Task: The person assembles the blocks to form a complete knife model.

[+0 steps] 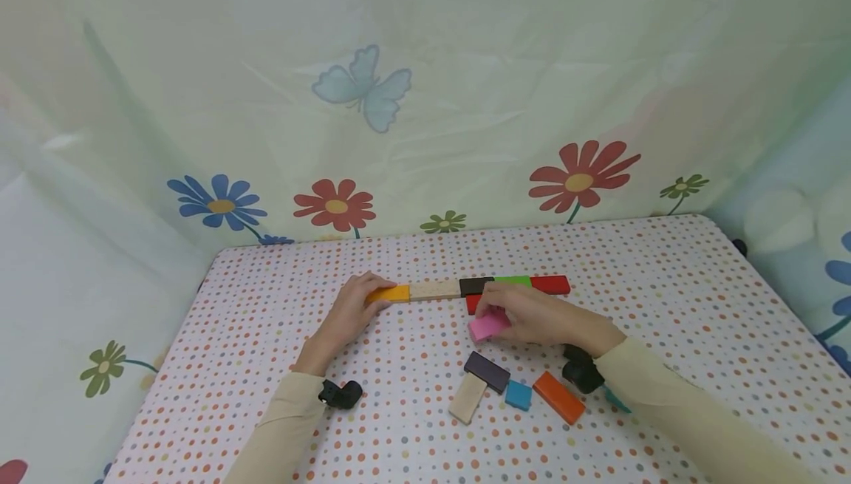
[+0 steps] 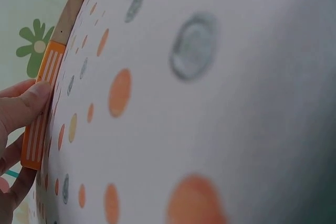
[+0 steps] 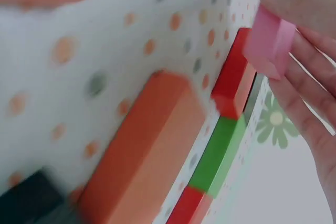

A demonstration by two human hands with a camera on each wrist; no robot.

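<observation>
The head view faces forward and down from above, far enough back to frame the tabletop [image 1: 233, 336] and cloth [image 1: 465, 63]. The left wrist view skims low across the tabletop, tipped sideways; it shares the yellow block [image 2: 44, 103] with the head view. The right wrist view, also low and tipped, sits close to an orange block [image 3: 147, 145], sharing the pink block [image 3: 270, 38] with the head view.

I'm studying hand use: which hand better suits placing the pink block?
Probably the right hand: it holds the pink block near the block row; the left hand grips the row's orange end block.
</observation>
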